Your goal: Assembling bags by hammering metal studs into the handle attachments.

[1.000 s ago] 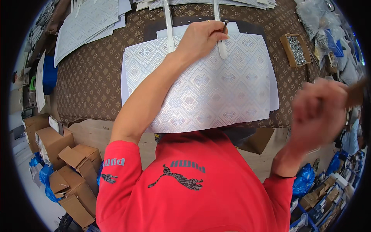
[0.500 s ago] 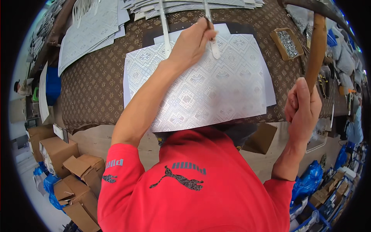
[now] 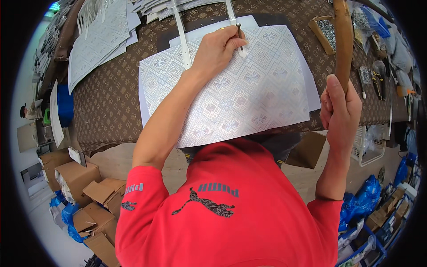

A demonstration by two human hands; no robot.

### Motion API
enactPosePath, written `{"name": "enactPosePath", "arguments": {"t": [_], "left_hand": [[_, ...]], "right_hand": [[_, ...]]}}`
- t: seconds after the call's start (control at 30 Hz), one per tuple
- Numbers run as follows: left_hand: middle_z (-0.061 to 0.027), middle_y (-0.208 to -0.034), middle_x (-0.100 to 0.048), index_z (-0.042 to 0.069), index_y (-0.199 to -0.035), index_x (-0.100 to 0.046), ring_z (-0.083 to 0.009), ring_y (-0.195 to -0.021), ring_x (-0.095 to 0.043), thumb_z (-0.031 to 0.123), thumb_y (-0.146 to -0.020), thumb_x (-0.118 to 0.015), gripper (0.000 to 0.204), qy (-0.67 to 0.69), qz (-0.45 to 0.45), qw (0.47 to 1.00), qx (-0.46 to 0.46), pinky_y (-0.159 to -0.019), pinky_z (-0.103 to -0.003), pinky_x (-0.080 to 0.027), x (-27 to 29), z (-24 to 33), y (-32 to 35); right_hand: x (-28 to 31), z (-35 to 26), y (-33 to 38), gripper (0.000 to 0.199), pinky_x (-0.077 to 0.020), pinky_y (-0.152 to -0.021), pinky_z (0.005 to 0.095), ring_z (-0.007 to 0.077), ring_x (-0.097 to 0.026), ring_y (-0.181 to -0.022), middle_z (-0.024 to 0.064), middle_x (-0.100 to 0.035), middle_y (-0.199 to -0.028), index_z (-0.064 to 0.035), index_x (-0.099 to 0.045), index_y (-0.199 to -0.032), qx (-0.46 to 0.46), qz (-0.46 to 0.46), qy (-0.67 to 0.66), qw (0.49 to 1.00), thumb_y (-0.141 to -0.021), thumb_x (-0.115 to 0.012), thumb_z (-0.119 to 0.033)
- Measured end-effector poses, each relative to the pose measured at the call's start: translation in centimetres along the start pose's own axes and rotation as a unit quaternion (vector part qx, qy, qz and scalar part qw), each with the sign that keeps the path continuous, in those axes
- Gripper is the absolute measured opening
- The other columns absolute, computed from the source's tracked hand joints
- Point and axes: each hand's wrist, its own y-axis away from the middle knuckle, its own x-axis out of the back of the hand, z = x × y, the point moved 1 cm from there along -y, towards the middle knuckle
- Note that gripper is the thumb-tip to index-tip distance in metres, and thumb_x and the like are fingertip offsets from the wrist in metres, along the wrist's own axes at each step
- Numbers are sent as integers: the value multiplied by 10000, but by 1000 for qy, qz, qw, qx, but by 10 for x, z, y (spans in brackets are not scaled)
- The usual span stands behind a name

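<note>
A slim dark metal punch (image 3: 239, 32) stands nearly upright in my left hand (image 3: 217, 50), pinched between thumb and fingers. Its lower end is at the rounded tip of the right white strap (image 3: 231, 12). That strap and a second white strap (image 3: 181, 38) lie over the upper part of a silvery-white patterned sheet (image 3: 240, 100). My left wrist passes close to the second strap's tip. Raised at the right, my right hand (image 3: 341, 104) is wrapped round the wooden handle of a hammer (image 3: 343, 42). Most of the hammer's head is beyond the top edge.
A patterned brown cloth (image 3: 104, 104) covers the table. Stacked patterned sheets (image 3: 100, 38) lie at the far left. A cardboard box of small metal pieces (image 3: 324, 34) and pliers (image 3: 378, 84) are at the right. Cardboard boxes (image 3: 80, 180) stand on the floor at left.
My left hand has moved closer to the right strap's tip, and the punch is now more upright there. The hammer remains raised, its head now largely out of view. The whole view has shifted slightly.
</note>
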Motion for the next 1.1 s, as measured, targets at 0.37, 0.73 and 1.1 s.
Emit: {"name": "enactPosePath", "arguments": {"t": [0.37,0.73,1.1], "left_hand": [[-149,-826,-670,12,-918,-649,-323,-772,-662,174,-944,-652,164,-23,12,999,-41,-711,-398,-515,0,4,2],[-166,-836,-640,2,-890,-604,-348,-761,-646,143,-938,-660,160,-32,28,991,-129,-690,-396,-505,-5,3,0],[-138,-819,-672,-1,-1002,-507,-243,-760,-695,87,-981,-571,111,180,124,970,106,-678,-347,-543,29,1,11]], "right_hand": [[-9,-10,0,260,-243,-386,171,-9,-351,-434,-55,-462,-621,-86,-547,-855,35,-13,6,999,-1025,-617,-271],[-3,11,-10,233,-295,-428,185,-2,-424,-514,-48,-477,-642,-100,-574,-919,150,-62,279,946,-1031,-579,-305],[17,21,-1,288,-235,-380,198,3,-322,-441,-76,-400,-619,-144,-484,-843,-24,-8,8,1000,-1031,-587,-338]]}}
